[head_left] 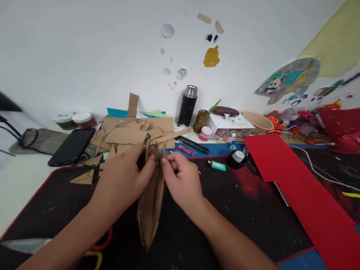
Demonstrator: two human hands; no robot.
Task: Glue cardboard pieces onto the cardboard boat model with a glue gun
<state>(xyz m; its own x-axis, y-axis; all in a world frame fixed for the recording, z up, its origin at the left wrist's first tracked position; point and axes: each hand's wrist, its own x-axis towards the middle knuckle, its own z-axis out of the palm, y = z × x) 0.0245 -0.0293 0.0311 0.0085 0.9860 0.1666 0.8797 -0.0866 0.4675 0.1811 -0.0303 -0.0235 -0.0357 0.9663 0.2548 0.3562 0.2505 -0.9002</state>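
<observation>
Between my hands stands a folded cardboard piece [151, 210], long and narrow, with pointed tips at the top and a tapered lower end. My left hand [126, 170] pinches its left upper edge between thumb and fingers. On the opposite side, the thumb and curled fingers of my right hand [181, 174] grip the right upper tip. The piece opens like a trough toward me. Scissors with red and yellow handles [97, 255] lie partly hidden under my left forearm.
Cardboard scraps [126, 133] pile up behind my hands, beside a black phone [71, 147]. A black flask [188, 107] stands by the wall. A box cutter [194, 144], a teal lighter [217, 165] and a small black bowl [236, 159] lie right of centre. Red sheets [303, 195] cover the right side.
</observation>
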